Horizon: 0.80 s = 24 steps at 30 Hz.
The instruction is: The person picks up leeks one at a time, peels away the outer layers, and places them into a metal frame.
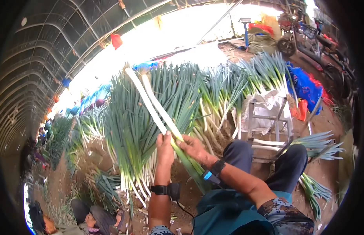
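Note:
Two long leeks (153, 102) slant across the middle, their white root ends up and to the left, their green leaves running down toward my lap. My left hand (165, 145) is closed round one stalk where white turns to green. Just to its right, my right hand (193, 148) grips the leeks too, its thumb on the stalk. The two hands are close together. Behind them lies a big pile of leeks (146, 94) with dark green leaves at the top and white stems at the bottom.
A metal frame (271, 117) with a white sack (268, 102) stands right of the pile. More leeks (315, 145) lie beyond my knees. Blue netting (305, 88) and parked scooters (315, 51) are at the right. Another person's legs (96, 214) show at the lower left.

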Motion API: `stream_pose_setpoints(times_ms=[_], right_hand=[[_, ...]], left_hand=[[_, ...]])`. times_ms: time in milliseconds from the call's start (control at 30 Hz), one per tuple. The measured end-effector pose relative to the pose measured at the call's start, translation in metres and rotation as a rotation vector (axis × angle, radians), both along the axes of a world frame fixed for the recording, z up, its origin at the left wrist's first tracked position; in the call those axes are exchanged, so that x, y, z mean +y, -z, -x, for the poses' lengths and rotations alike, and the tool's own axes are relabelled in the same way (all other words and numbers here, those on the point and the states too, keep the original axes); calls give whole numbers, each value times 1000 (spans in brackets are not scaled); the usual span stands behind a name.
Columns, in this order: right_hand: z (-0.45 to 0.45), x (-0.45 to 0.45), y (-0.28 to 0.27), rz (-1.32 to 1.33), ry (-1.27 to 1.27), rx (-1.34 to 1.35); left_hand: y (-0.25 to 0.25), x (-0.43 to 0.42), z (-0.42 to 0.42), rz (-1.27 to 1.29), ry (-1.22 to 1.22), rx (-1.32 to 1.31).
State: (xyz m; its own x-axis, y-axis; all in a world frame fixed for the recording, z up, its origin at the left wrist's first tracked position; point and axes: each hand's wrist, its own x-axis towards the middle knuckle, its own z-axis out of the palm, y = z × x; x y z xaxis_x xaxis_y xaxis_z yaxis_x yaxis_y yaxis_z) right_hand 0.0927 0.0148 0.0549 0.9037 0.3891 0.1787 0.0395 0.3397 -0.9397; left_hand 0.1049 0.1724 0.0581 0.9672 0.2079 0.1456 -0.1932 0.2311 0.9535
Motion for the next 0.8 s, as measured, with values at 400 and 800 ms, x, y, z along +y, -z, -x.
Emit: stream_pose_setpoints(times_ms=[400, 800], right_hand=[[15, -13, 44, 47, -12, -12], [6, -23, 53, -41, -164, 42]], left_hand=[[-61, -4, -45, -161, 109, -27], [-71, -30, -52, 31, 12, -52]])
